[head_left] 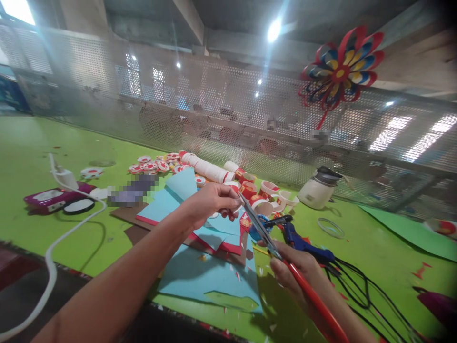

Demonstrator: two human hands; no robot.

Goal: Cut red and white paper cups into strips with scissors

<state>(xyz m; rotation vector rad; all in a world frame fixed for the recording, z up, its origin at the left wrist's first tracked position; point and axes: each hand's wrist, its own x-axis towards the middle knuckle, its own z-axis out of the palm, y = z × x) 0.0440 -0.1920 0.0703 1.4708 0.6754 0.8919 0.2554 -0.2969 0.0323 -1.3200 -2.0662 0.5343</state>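
Observation:
My left hand [217, 205] is closed in a pinch above the stacked paper. Whatever lies between its fingertips is small and mostly hidden. In my right hand [298, 269] are scissors [260, 225] with long silver blades and red handles. The blade tips reach up to my left fingertips; whether they touch cannot be made out. Beneath my hands lie light blue paper sheets [210, 276], layered with red and brown ones. Red-and-white paper cups [268, 189] stand and lie just beyond the blades, beside a blue glue gun [303, 243].
A row of stacked white cups [207, 167] and several red-and-white discs [150, 166] lie behind. A white jug [319, 190] stands right of them. Cables [360, 281] run along the right. At left are a purple box [50, 197] and white cord [50, 267]. Perforated metal screen [221, 114] borders the back.

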